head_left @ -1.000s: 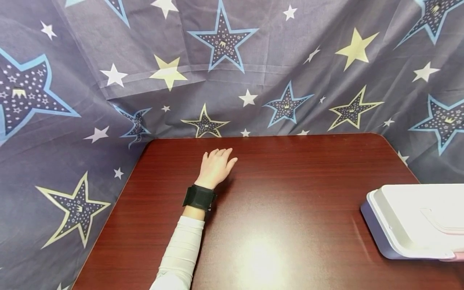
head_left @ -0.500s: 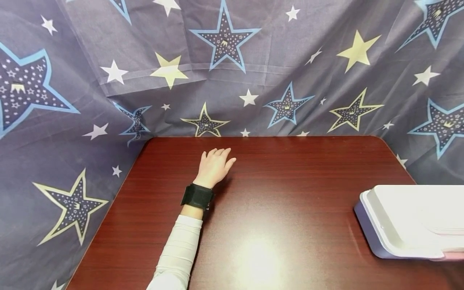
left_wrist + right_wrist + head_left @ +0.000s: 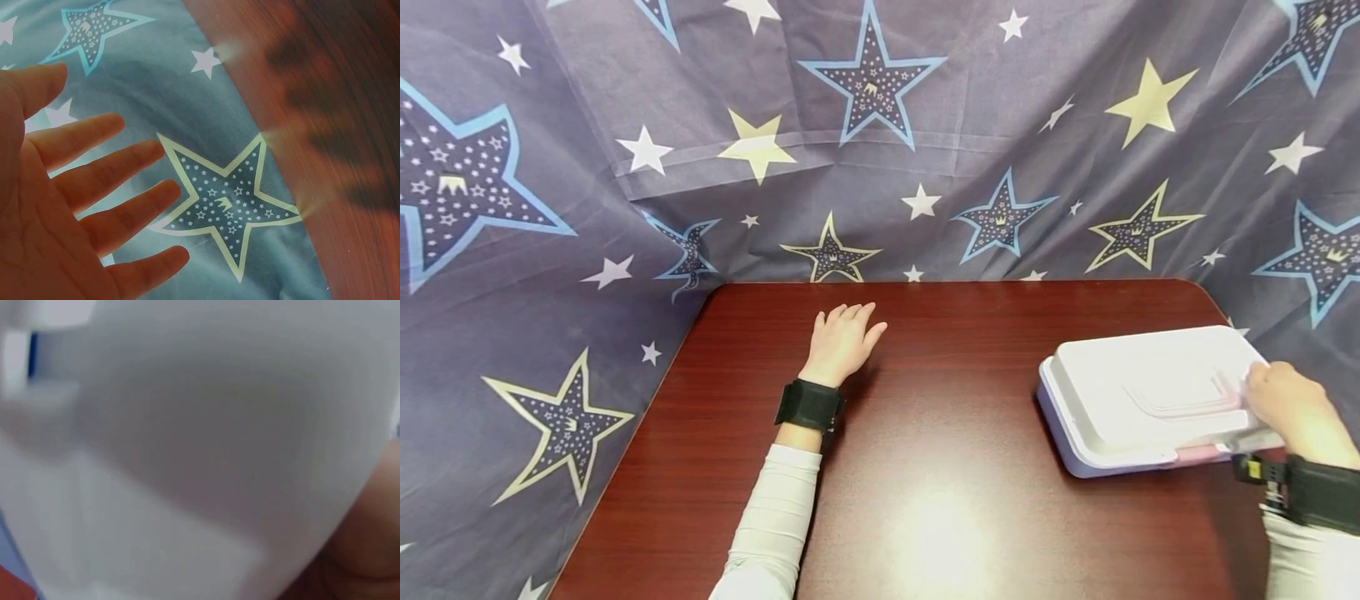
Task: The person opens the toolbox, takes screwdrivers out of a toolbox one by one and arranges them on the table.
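In the head view, a lidded plastic box (image 3: 1150, 383) with a white lid, a blue-purple base and a pink latch (image 3: 1198, 454) is on the right side of the table. My right hand (image 3: 1292, 408) grips it at its right end, beside the pink-edged handle outline on the lid; the fingertips are hidden. The white lid (image 3: 187, 425) fills most of the right wrist view, blurred, with part of the hand at the right edge. My left hand (image 3: 838, 342) is over the back left of the table, fingers spread and holding nothing; the left wrist view shows its palm (image 3: 50, 206).
The dark red wooden table (image 3: 925, 358) reflects a bright light near its front. A grey-blue cloth (image 3: 820, 175) printed with stars hangs behind the table and along both sides. Black bands (image 3: 808, 404) wrap both wrists.
The box has moved left and away from me, turning slightly. My right hand, out of view before, has come in at the right holding it. The left hand has stayed in place.
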`<state>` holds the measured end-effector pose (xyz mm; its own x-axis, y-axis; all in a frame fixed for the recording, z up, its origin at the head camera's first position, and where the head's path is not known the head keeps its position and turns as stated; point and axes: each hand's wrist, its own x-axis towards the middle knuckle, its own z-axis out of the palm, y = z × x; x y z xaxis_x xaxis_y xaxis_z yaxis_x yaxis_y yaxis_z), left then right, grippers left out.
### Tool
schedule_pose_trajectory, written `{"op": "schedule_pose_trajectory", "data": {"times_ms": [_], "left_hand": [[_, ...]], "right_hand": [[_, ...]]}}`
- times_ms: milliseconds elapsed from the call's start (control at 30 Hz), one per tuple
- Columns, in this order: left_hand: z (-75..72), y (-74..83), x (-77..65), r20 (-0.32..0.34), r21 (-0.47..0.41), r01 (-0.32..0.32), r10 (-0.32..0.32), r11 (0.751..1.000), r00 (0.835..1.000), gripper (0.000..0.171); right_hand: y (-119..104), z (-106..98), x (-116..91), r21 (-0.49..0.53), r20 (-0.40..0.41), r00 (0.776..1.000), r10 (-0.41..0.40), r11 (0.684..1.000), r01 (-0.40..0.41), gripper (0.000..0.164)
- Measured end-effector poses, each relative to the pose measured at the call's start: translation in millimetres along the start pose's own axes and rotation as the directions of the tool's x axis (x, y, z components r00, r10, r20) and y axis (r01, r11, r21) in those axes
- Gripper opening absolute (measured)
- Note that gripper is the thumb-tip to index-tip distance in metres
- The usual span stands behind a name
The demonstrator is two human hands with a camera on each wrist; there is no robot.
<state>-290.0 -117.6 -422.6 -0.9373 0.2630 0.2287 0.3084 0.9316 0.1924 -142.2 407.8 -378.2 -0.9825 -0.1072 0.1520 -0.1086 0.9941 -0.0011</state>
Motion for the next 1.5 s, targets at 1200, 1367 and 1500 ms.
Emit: {"op": "schedule_pose_trajectory", "data": {"times_ms": [1200, 1367, 1500], "left_hand": [[-12.6, 0.8, 3.3, -0.015, -0.141, -0.076, 0.074, 0.987, 0.997, 0.052], [-15.8, 3.8, 9.3, 0.086, -0.297, -0.121, 0.153, 0.947, 0.985, 0.054], [-17.9, 10.3, 16.5, 0.169, -0.4, -0.134, 0.216, 0.907, 0.962, 0.053]], "right_hand": [[-152.3, -1.9, 70.8, 0.395, 0.107, 0.986, 0.126, 0.905, -0.159, 0.061], [-154.1, 1.5, 40.4, 0.382, 0.013, 0.993, 0.121, 0.917, -0.117, 0.061], [-159.3, 9.7, 12.5, 0.366, -0.071, 0.989, 0.128, 0.926, -0.093, 0.062]]}}
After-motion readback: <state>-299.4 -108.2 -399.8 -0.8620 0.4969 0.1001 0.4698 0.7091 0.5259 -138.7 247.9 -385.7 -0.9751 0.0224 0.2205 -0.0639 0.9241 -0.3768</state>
